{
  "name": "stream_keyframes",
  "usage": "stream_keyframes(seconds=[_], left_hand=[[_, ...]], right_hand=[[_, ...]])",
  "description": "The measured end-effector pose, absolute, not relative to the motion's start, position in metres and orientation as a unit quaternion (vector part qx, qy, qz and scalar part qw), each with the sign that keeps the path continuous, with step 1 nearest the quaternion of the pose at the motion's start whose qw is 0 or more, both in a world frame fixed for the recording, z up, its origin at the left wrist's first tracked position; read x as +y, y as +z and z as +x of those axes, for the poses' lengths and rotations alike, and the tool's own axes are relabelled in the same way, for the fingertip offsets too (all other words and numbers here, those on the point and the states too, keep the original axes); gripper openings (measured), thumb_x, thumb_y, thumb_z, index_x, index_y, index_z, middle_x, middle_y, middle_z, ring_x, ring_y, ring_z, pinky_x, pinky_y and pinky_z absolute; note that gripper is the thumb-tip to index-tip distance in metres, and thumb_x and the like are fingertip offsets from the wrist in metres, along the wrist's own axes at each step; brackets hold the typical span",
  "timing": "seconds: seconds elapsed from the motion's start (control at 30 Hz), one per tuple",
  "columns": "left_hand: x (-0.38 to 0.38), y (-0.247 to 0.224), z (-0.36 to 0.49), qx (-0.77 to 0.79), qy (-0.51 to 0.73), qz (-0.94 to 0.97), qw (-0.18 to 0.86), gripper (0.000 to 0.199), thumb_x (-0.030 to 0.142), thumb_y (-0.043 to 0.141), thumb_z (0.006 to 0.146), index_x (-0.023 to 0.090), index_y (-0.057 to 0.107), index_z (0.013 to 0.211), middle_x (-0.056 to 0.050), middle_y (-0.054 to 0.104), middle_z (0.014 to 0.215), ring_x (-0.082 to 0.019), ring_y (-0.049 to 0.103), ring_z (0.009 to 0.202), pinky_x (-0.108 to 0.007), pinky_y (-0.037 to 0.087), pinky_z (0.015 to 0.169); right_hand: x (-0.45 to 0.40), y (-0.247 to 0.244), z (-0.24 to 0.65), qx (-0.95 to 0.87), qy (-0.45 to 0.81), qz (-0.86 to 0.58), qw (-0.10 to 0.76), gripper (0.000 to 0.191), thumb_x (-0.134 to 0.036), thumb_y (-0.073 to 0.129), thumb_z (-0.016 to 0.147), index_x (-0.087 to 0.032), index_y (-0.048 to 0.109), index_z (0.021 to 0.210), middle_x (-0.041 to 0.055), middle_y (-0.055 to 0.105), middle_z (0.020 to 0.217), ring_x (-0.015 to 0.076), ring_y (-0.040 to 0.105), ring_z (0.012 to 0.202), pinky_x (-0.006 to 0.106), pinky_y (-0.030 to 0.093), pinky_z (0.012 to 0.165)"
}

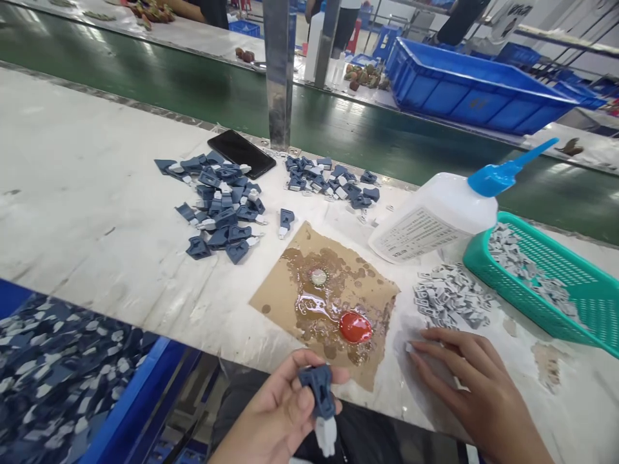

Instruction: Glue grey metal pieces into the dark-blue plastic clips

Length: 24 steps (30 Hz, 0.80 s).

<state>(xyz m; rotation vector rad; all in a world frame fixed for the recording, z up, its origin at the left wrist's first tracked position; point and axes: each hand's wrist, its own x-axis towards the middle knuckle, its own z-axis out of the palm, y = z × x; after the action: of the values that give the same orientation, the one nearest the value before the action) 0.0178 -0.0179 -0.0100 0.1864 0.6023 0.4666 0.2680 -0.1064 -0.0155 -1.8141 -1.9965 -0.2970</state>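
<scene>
Your left hand pinches a blue plastic part with a white tip just off the table's near edge, while your right hand rests flat, fingers spread and empty, near that edge beside the grey pieces.

Left hand curled in a pinch; right hand flat, fingers spread.

Plenty of bare table on the left. Right side's cramped: tipped glue bottle, green basket and grey clip heap crowd it. Sticky cardboard sits dead center, blue piece pile behind.
</scene>
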Motion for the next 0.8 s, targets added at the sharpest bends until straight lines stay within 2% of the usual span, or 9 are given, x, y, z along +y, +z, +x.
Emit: stream_keyframes(seconds=[0.17,0.33,0.43,0.5,0.63,0.8], left_hand=[[-0.017,0.000,0.013,0.289,0.209,0.087,0.930,0.023,0.017,0.080,0.063,0.022,0.068,0.082,-0.002,0.073,0.086,-0.016,0.070,0.079,-0.022,0.052,0.069],[-0.020,-0.005,0.009,0.306,0.242,0.153,0.908,0.039,0.025,0.081,0.061,0.032,0.067,0.096,0.003,0.066,0.081,-0.018,0.069,0.079,-0.023,0.053,0.060],[-0.022,-0.015,0.006,0.300,0.242,0.206,0.900,0.028,0.031,0.083,0.058,0.024,0.070,0.081,0.002,0.065,0.075,-0.009,0.064,0.061,-0.017,0.049,0.054],[-0.023,-0.019,0.003,0.298,0.246,0.222,0.895,0.024,0.026,0.085,0.055,0.021,0.070,0.073,0.002,0.065,0.073,-0.006,0.062,0.057,-0.016,0.047,0.055],[-0.023,-0.015,-0.004,0.326,0.267,0.208,0.883,0.026,0.020,0.087,0.050,0.021,0.069,0.069,0.003,0.066,0.077,-0.008,0.064,0.059,-0.016,0.049,0.056],[-0.017,-0.005,-0.012,0.359,0.266,0.142,0.884,0.027,0.039,0.082,0.055,0.016,0.071,0.062,0.000,0.067,0.076,-0.013,0.067,0.057,-0.017,0.052,0.052]], right_hand=[[-0.103,-0.012,0.268,-0.751,-0.128,-0.620,0.188,0.025,-0.029,0.045,0.092,-0.022,0.066,0.081,0.0039,0.066,0.083,0.0158,0.059,0.077,0.032,0.047,0.066],[-0.097,0.000,0.257,-0.730,-0.125,-0.634,0.221,0.009,-0.024,0.054,0.086,-0.021,0.062,0.086,0.0056,0.063,0.086,0.0167,0.057,0.078,0.033,0.046,0.068],[-0.086,0.012,0.241,-0.721,-0.114,-0.633,0.258,0.007,-0.019,0.059,0.083,-0.020,0.061,0.090,0.0067,0.061,0.088,0.0175,0.055,0.081,0.034,0.045,0.071],[-0.076,0.019,0.230,-0.731,-0.098,-0.619,0.270,0.010,-0.015,0.060,0.081,-0.020,0.061,0.090,0.0064,0.061,0.090,0.0172,0.054,0.082,0.034,0.045,0.070],[-0.058,0.022,0.217,-0.748,-0.074,-0.609,0.253,0.013,-0.010,0.061,0.080,-0.018,0.061,0.090,0.0074,0.061,0.093,0.0182,0.052,0.084,0.035,0.044,0.074],[-0.051,0.018,0.216,-0.775,-0.066,-0.591,0.213,0.007,-0.010,0.059,0.081,-0.015,0.061,0.086,0.0095,0.060,0.093,0.0202,0.050,0.087,0.036,0.042,0.075]])
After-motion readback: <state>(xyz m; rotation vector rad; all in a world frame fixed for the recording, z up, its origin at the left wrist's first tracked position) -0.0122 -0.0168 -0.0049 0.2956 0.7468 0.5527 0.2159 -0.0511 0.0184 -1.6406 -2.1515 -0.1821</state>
